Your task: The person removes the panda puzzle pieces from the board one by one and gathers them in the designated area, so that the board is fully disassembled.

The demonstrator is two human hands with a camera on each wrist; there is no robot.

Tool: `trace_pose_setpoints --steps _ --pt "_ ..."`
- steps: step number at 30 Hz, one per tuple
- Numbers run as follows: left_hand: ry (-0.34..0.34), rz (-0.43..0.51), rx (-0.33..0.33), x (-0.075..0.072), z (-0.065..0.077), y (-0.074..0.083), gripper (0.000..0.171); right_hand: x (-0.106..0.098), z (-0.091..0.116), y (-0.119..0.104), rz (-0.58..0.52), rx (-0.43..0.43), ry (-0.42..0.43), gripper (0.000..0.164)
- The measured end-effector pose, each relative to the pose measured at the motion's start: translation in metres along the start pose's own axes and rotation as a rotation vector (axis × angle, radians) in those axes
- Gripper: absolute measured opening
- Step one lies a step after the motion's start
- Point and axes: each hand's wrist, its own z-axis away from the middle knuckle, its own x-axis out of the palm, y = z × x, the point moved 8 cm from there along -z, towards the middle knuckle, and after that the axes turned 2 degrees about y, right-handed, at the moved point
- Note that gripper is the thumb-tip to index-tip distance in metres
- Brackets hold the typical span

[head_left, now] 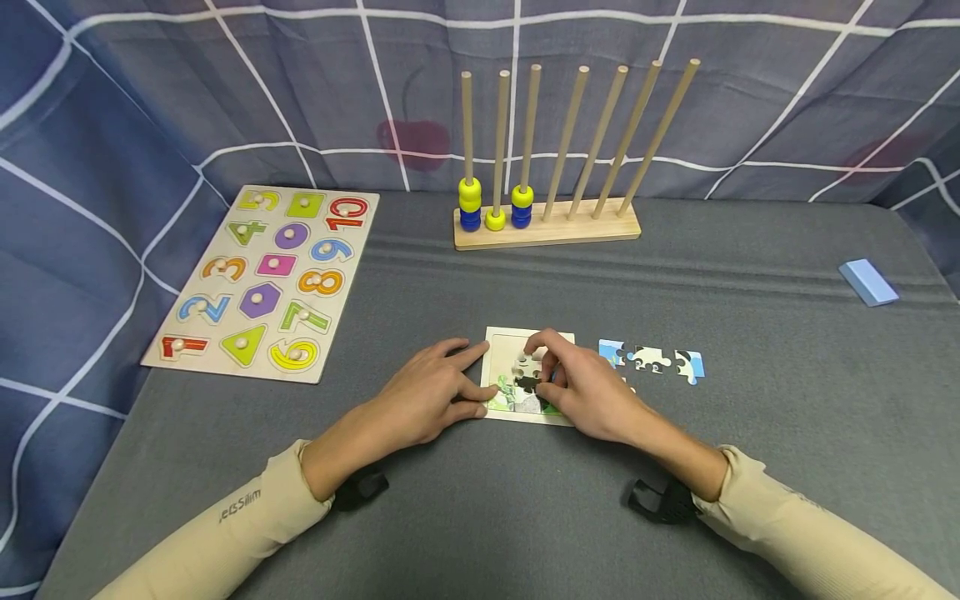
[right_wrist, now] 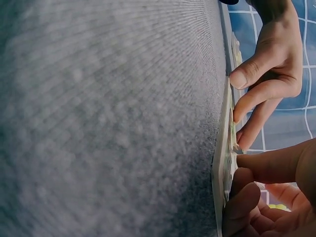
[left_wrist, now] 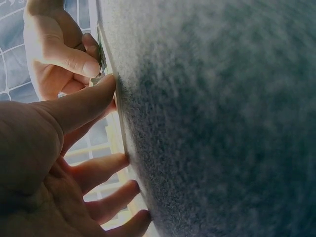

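A small wooden jigsaw board [head_left: 492,346] with a raised pale frame lies on the table between the hands. Green and white pieces [head_left: 525,402] fill its lower row. My left hand [head_left: 420,392] rests along the board's left edge, fingers spread, with the thumb and fingertips touching the frame. Over the board's right half, my right hand [head_left: 592,387] curls its thumb and fingers around a black-and-white puzzle piece [head_left: 527,367], close above the board. Part of this piece is hidden by the fingers. In the right wrist view, the right fingertips [right_wrist: 242,197] are right at the board's surface.
Several loose blue, black and white puzzle pieces [head_left: 648,358] lie right of the board. A number-and-shape peg board [head_left: 206,287] sits at the left. Behind stands a wooden peg rack [head_left: 551,233] with yellow and blue beads. A light blue block [head_left: 868,282] lies far right.
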Motion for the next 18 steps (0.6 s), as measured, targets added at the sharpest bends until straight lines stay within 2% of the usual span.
trace_pose_setpoints --steps 11,18 --pt "0.005 -0.003 0.012 -0.001 0.000 0.001 0.032 -0.001 0.002 0.006 -0.112 0.047 0.015 0.036" --pt "0.004 -0.006 0.013 0.000 0.001 0.001 0.032 -0.007 0.013 0.014 -0.279 0.105 0.013 0.036"
